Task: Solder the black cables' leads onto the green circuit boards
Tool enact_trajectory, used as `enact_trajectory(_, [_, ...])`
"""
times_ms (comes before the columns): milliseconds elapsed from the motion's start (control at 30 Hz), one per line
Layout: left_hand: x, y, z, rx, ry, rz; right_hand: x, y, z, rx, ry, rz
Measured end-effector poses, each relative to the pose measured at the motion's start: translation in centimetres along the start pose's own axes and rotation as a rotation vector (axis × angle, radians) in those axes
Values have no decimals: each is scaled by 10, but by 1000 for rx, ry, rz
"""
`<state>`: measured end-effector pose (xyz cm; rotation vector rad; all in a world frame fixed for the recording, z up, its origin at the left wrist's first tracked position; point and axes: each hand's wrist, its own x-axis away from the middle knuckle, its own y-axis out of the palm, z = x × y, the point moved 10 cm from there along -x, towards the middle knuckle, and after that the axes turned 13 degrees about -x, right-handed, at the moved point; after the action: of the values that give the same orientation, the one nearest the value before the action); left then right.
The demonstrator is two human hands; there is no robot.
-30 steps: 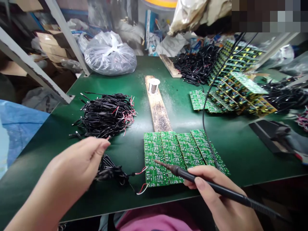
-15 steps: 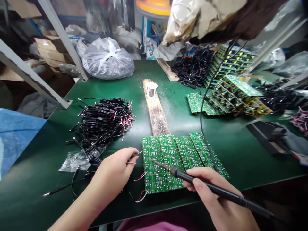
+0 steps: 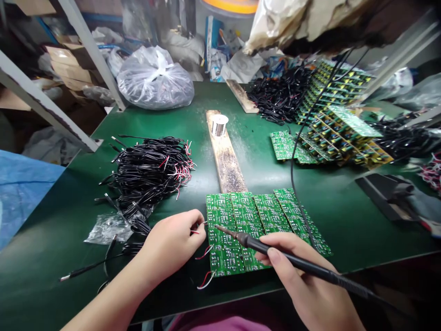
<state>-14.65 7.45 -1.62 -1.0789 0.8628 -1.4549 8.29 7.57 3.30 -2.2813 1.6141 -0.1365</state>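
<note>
The left hand [image 3: 172, 243] is pinching red-and-white wire ends [image 3: 197, 231] beside green circuit boards [image 3: 223, 239] while the right hand [image 3: 306, 280] is holding a soldering iron [image 3: 251, 242] over them on the worktop [image 3: 351, 220].

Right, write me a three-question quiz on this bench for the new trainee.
1. Which hand holds the soldering iron?
2. True or false: the spool of solder wire sits on the charred wooden plank.
3. Fill the gap: the pile of black cables shows ___ and white wire ends.

Key: 1. the right hand; 2. true; 3. red.
</note>
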Motion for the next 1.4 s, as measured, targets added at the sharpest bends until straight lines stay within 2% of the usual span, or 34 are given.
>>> enact_trajectory(267, [-5, 11, -5, -74, -18, -58, -8, 11, 4, -40, 31, 2])
enact_trajectory(667, [-3, 13, -1, -122, 10, -53, -8, 15, 13, -65, 88, -16])
enact_trajectory(1000, [-4, 14, -2, -145, -4, -41, -8, 16, 6, -45, 31, -8])
enact_trajectory(1167, [-3, 13, -3, -156, -5, -38, -5, 20, 3, -12, 16, -47])
enact_trajectory(1267, [-4, 13, -2, -165, -3, -39, -3, 16, -2, 23, -20, -37])
enact_trajectory(1400, [-4, 13, 0, -171, -1, -41, -8, -2, -5, 40, -48, 50])
